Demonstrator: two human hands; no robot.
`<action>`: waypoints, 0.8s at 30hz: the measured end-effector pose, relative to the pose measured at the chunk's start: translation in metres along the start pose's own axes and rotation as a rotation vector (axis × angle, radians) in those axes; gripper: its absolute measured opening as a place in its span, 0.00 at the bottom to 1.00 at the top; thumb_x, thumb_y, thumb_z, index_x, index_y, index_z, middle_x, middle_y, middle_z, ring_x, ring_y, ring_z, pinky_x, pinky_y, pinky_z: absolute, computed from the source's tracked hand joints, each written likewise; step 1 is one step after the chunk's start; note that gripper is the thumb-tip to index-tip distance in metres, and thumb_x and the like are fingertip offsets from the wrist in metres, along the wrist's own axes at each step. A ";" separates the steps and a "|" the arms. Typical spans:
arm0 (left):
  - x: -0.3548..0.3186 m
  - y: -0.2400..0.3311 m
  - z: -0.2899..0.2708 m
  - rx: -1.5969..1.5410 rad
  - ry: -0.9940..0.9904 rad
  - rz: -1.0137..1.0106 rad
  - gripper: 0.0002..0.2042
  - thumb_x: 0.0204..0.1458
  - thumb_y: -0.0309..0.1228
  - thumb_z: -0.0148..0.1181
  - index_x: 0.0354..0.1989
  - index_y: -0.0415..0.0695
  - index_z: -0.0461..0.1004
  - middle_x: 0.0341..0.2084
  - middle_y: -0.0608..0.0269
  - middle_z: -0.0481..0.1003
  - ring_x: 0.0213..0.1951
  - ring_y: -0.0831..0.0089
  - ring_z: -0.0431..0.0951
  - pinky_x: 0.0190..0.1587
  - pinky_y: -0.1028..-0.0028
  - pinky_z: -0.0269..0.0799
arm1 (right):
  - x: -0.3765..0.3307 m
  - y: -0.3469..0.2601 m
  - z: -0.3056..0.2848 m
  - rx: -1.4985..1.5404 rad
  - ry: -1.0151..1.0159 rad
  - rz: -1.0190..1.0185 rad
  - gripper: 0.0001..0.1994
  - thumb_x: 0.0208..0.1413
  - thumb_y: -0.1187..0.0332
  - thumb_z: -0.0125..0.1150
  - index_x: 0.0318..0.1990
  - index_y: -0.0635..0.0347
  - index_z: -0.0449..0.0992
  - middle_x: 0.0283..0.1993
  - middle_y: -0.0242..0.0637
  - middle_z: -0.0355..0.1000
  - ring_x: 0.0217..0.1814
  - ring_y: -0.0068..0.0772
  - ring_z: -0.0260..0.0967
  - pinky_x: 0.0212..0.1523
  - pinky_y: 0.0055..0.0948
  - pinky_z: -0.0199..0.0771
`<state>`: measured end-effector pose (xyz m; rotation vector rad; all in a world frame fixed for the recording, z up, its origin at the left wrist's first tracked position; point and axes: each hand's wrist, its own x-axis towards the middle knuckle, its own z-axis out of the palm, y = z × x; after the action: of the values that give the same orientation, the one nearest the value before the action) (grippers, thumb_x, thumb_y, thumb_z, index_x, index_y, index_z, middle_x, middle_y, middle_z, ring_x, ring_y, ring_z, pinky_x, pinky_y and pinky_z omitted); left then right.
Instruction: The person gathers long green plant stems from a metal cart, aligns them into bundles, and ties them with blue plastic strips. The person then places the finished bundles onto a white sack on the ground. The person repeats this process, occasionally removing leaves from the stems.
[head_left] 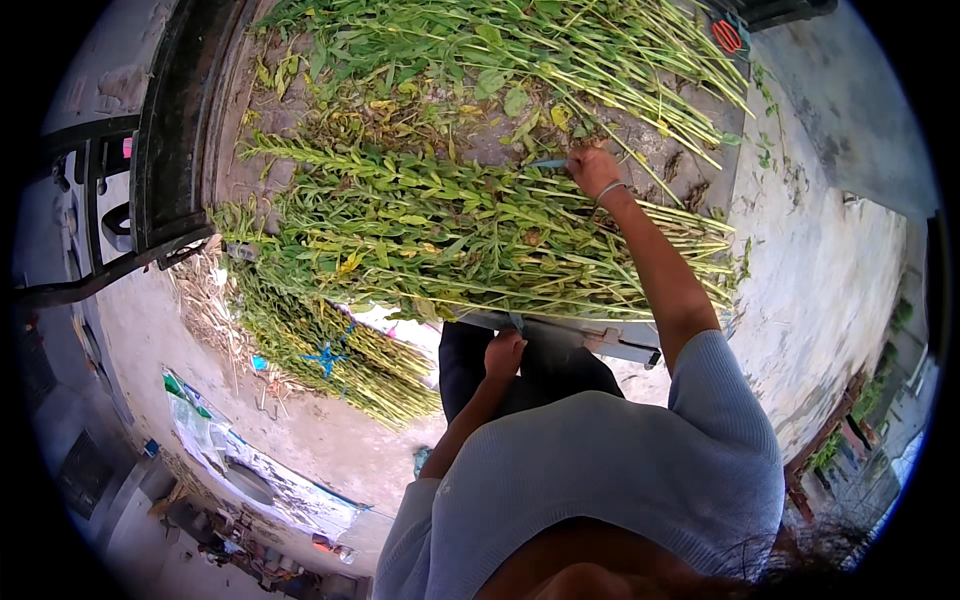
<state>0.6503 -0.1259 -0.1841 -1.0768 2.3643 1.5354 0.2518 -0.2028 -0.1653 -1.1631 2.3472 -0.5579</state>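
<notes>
A thick layer of leafy green stalks (430,230) lies crosswise in front of me, leaf tips to the left and cut ends to the right. On the far side of it, my right hand (594,170) is closed on a light blue strip (548,163). My left hand (505,354) is closed at the near edge, below the stalks, with a bit of blue strip (518,322) rising from it. Between the two hands the strip is hidden, seemingly under the stalks.
The stalks rest on a flat cart bed (500,140) strewn with loose leaves. More stalks (600,60) lie at its far side, near red-handled scissors (727,37). A dark metal frame (165,130) edges the left. On the floor lies a bundle tied with blue (320,345).
</notes>
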 end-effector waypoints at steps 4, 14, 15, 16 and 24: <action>0.002 0.007 -0.010 0.000 -0.122 0.060 0.06 0.39 0.31 0.59 0.20 0.42 0.69 0.30 0.56 0.70 0.31 0.57 0.71 0.33 0.64 0.67 | 0.003 -0.011 0.007 0.223 0.048 0.059 0.05 0.45 0.68 0.56 0.26 0.59 0.72 0.18 0.44 0.66 0.21 0.42 0.66 0.25 0.35 0.65; 0.029 0.039 -0.035 -1.091 0.009 -0.300 0.03 0.50 0.24 0.53 0.26 0.42 0.69 0.35 0.62 0.69 0.29 0.74 0.71 0.35 0.74 0.71 | -0.012 -0.046 0.013 0.484 0.067 -0.026 0.13 0.48 0.61 0.55 0.22 0.62 0.69 0.18 0.45 0.65 0.20 0.47 0.63 0.23 0.39 0.63; 0.035 0.038 -0.038 -1.216 -0.024 -0.392 0.03 0.53 0.25 0.50 0.28 0.44 0.68 0.33 0.63 0.69 0.27 0.76 0.70 0.34 0.75 0.71 | -0.020 -0.067 0.006 0.417 0.048 -0.070 0.13 0.49 0.61 0.53 0.20 0.61 0.66 0.17 0.45 0.63 0.20 0.49 0.62 0.23 0.41 0.62; 0.042 0.041 -0.042 -1.380 -0.083 -0.366 0.03 0.53 0.26 0.49 0.28 0.44 0.67 0.29 0.65 0.68 0.26 0.78 0.68 0.34 0.76 0.71 | -0.030 -0.089 0.001 0.402 0.027 -0.090 0.14 0.50 0.62 0.51 0.19 0.61 0.64 0.17 0.46 0.62 0.21 0.51 0.62 0.23 0.43 0.61; 0.073 0.109 -0.119 -0.810 -0.065 -0.136 0.07 0.56 0.28 0.45 0.25 0.44 0.61 0.14 0.72 0.59 0.17 0.84 0.58 0.21 0.81 0.58 | -0.144 -0.175 -0.016 0.355 0.154 -0.165 0.07 0.45 0.66 0.52 0.24 0.59 0.65 0.21 0.41 0.63 0.22 0.45 0.64 0.21 0.40 0.63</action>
<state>0.5601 -0.2367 -0.0792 -1.2332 1.5687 2.4919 0.4309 -0.1812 -0.0261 -1.1829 2.1643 -1.1075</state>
